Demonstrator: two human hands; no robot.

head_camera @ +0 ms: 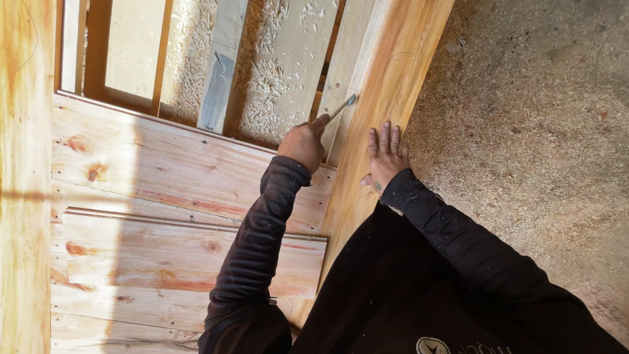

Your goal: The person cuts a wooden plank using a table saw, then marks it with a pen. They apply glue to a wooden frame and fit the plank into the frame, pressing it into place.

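The person's left hand (303,143) was clenched around the handle of a chisel (342,107), a thin tool whose long axis ran from the fist up toward about two o'clock. Its small flat metal tip pointed that way and met the inner edge of a long wooden frame rail (367,157), just where that rail bordered the gap above the panel. The right hand (386,157) lay released, fingers stretched flat and together on the face of the same rail, pointing toward twelve o'clock, just beside the left hand but not touching it. Both arms wore dark sleeves (262,242) flecked with dust.

The rail slanted from about seven o'clock up to one o'clock across the middle of the view. At nine o'clock from the hands lay knotty pine panel boards (164,170), their grain running across, with a raised moulded edge lower down. Above, toward eleven o'clock, pale slats (282,59) littered with wood shavings showed through the opening. At three o'clock the floor (524,131) was an open stretch covered in sawdust, giving room on that side; the left side was closed in by another upright rail (26,183).
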